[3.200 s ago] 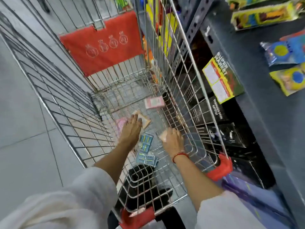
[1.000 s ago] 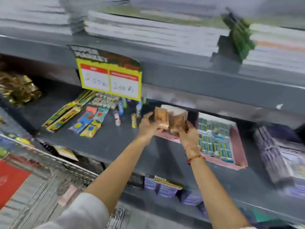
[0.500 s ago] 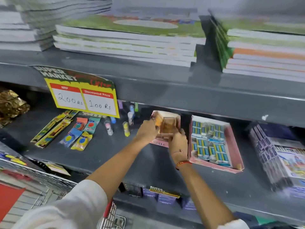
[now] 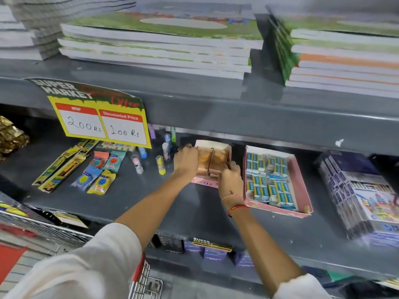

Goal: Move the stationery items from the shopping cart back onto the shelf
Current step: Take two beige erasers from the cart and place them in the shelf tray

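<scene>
Packets (image 4: 213, 158) are now down inside the pink box (image 4: 228, 150) on the shelf (image 4: 194, 203); a second ago I had them lifted in front of it, and three seconds back both hands were still in the cart picking them off the wire floor. So this pair of items has made the trip, and I judge the step nearly done: what remains is letting go and turning back to the cart (image 4: 43, 231), whose wire edge shows at lower left. I cannot see from here what is left in it.

My left hand (image 4: 186, 157) is curled against the left packet at the box's left wall, fingers closed on it. My right hand (image 4: 230, 176) presses the near edge of the right packet, fingers folded over it. Both are still in contact, so nothing is released yet.

Pink box: it holds the two brownish packets standing side by side, upright, filling most of its width; its front lip reads part of "ERASER". Just beside it on the right sits a second pink tray (image 4: 302, 190), packed with rows of small blue erasers (image 4: 267, 182), with a few loose clear-wrapped ones on top. The two boxes are close but apart. Left of my hands lie flat packs and small upright tubes, not in any container.
</scene>
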### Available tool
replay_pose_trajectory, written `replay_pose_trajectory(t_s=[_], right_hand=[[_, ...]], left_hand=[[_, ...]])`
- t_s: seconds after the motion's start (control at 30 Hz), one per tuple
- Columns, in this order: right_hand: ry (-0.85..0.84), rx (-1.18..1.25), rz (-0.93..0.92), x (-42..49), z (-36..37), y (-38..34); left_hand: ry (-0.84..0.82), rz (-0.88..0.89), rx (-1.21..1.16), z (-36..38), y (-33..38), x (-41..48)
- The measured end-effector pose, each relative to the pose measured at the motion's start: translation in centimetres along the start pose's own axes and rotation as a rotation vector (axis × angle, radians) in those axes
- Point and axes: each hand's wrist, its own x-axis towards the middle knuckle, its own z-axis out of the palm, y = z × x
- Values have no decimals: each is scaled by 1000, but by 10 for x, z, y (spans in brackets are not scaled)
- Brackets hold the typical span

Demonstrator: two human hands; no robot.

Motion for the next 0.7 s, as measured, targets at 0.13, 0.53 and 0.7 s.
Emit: replay_pose_trajectory(t_s=[0.13, 0.53, 0.7], right_hand=[[27, -118, -88, 1, -4, 0], [88, -231, -291, 10, 3, 7], [179, -173, -352, 5, 22, -3]], left_hand=[[-94, 141, -48, 1, -14, -5], [-40, 316, 164, 4, -36, -23], [133, 220, -71, 20, -65, -55]])
